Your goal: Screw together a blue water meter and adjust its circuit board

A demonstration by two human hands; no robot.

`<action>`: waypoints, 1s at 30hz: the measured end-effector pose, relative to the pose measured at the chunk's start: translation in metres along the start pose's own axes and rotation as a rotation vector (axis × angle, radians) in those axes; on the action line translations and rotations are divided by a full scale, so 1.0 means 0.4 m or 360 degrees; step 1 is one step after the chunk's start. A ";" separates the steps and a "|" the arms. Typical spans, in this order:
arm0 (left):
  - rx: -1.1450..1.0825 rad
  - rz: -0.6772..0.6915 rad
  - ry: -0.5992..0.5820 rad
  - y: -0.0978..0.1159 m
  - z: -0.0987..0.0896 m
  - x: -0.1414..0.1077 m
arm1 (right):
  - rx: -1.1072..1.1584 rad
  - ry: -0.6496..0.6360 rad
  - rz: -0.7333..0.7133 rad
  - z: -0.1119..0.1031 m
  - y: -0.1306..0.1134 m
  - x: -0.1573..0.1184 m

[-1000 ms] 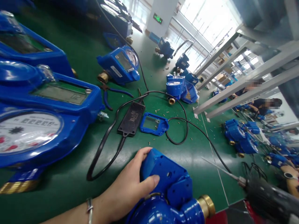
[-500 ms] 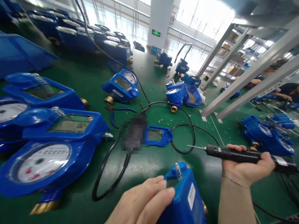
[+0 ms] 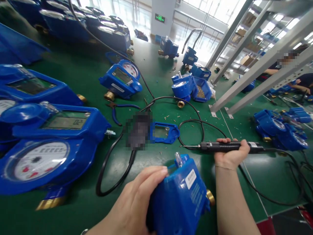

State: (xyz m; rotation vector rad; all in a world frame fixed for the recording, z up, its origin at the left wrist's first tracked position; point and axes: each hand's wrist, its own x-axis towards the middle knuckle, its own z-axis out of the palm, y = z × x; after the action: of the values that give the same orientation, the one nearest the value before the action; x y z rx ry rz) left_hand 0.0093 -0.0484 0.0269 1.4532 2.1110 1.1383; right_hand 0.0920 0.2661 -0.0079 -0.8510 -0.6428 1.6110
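My left hand [image 3: 137, 192] grips a blue water meter [image 3: 181, 195] from its left side, fingers over the top edge. The meter is tilted, with a white label and a brass fitting toward the right. In my right hand [image 3: 231, 156] lies a black electric screwdriver [image 3: 220, 147], fingers wrapped round its body, its thin bit pointing left. The bit's tip is just above and behind the held meter, apart from it. Behind the meter a blue cover frame [image 3: 174, 133] with a clear window rests on the green bench.
Large blue water meters [image 3: 53, 143] stand at the left. Pliers [image 3: 114, 112] lie near a blurred dark object [image 3: 139, 130] on a black cable. Loose screws dot the green bench [image 3: 166, 169]. A blue bin [image 3: 201, 91] holds small brass parts. Grey posts [image 3: 244, 83] rise at right; another person sits beyond.
My left hand has turned the water meter, so its labelled side faces me more. The screwdriver in my right hand has moved left, its bit closer to the meter. The view has shifted slightly.
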 end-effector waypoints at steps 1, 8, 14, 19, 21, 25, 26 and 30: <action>-0.0012 -0.0057 0.0036 0.003 -0.001 0.008 | 0.0033 0.0029 0.0009 0.008 0.007 0.003; -0.0052 -0.0343 0.0159 0.031 -0.008 0.057 | 0.0138 0.0140 0.0113 0.026 0.021 -0.002; -0.0457 -0.0695 0.0292 0.054 -0.019 0.085 | 0.0152 0.0234 0.0155 -0.002 -0.002 0.000; -0.1653 -0.0950 0.0282 0.064 0.007 0.099 | 0.0139 0.0299 0.0161 -0.010 -0.023 0.001; -0.1885 -0.1072 0.0271 0.066 0.021 0.101 | 0.0136 0.0314 0.0172 -0.013 -0.027 0.002; -0.1964 -0.1157 0.0310 0.072 0.033 0.108 | 0.0141 0.0324 0.0178 -0.017 -0.031 0.006; -0.1973 -0.1134 0.0315 0.075 0.034 0.110 | 0.0142 0.0324 0.0179 -0.017 -0.032 0.007; -0.2036 -0.0994 0.0339 0.084 0.032 0.112 | 0.0130 0.0333 0.0193 -0.015 -0.036 0.009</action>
State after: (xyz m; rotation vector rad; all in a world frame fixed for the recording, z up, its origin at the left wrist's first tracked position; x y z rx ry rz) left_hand 0.0196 0.0023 0.0519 0.0848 1.1923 1.8094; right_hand 0.1050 0.2722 -0.0009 -0.9976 -0.3815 1.6180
